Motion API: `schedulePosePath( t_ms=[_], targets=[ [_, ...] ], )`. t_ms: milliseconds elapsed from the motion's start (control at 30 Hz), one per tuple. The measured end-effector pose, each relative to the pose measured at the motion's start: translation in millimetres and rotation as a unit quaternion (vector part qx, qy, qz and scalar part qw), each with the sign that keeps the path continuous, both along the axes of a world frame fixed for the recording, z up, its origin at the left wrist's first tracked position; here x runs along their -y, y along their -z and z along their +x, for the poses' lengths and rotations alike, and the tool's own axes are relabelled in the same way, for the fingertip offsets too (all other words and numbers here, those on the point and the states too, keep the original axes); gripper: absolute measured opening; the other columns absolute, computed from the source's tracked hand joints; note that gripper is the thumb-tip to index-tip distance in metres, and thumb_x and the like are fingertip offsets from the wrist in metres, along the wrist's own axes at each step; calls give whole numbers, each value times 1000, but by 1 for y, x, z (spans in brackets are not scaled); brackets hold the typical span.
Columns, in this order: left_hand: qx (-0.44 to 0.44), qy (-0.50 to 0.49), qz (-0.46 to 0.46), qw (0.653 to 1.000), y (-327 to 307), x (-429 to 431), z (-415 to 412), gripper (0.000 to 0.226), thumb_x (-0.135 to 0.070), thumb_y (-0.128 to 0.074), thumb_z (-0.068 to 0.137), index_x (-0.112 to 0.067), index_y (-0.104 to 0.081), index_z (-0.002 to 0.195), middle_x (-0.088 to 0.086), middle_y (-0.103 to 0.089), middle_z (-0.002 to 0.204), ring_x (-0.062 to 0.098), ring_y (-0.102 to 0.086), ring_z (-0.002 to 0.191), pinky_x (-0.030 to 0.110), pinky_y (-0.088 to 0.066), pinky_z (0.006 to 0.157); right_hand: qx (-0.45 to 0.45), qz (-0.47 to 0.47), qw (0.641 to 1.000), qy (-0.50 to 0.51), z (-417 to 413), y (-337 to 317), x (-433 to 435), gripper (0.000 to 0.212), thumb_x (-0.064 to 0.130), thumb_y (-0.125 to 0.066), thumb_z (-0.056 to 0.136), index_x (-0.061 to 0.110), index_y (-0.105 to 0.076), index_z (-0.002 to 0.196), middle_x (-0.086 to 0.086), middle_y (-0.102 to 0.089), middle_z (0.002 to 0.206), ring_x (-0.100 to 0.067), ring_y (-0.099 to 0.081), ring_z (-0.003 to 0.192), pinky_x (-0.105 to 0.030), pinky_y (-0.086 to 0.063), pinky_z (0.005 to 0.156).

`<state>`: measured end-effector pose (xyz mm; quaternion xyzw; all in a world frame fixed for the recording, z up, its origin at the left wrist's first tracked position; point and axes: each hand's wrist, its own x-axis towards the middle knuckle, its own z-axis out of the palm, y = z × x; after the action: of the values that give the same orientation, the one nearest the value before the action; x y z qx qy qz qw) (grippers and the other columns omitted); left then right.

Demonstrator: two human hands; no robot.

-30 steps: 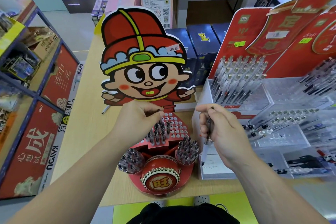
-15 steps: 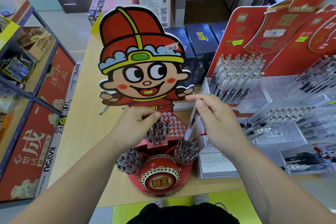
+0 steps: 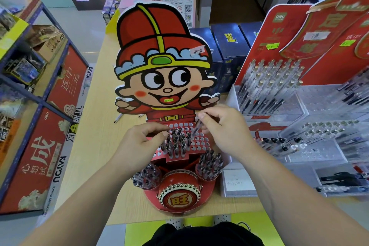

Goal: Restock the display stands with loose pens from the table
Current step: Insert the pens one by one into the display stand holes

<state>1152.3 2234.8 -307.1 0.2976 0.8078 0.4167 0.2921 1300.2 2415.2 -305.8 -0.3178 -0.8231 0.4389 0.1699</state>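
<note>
Glossy cardboard stand (image 3: 159, 50), wood-grain table (image 3: 99, 146)

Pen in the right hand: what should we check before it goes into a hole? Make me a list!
1. Pen pinched by the right hand: ok.
2. Pen tip pointing down at the red hole panel: ok.
3. Empty holes free beside the pens already standing: ok.
4. Tip lined up with one exact hole: cannot tell.
5. Left hand steadying the panel: cannot tell; its fingertips sit at the panel's left edge.
</note>
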Motion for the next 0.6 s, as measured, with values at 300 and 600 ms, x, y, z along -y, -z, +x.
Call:
schedulePosePath(
  t_ms=[300,600],
  targets=[
    [1,-10,-4,1000,3,-1,1,17,-27,-59,101,-31,-76,103,-25,-69,87,-5,-61,86,20,-42,74,64,-1,992,-107,2,-17,-5,23,27,-54,105,24,-74,117,9,-61,111,-4,-70,83,-23,-54,83],
    [-5,-11,-3,1000,7,0,-1,15,-29,-61,100,-31,-76,102,-32,-67,85,-9,-60,84,21,-41,74,132,64,968,-204,-3,-32,-11,28,26,-50,107,25,-69,128,13,-56,112,-3,-53,106,-10,-38,90]
  ],
)
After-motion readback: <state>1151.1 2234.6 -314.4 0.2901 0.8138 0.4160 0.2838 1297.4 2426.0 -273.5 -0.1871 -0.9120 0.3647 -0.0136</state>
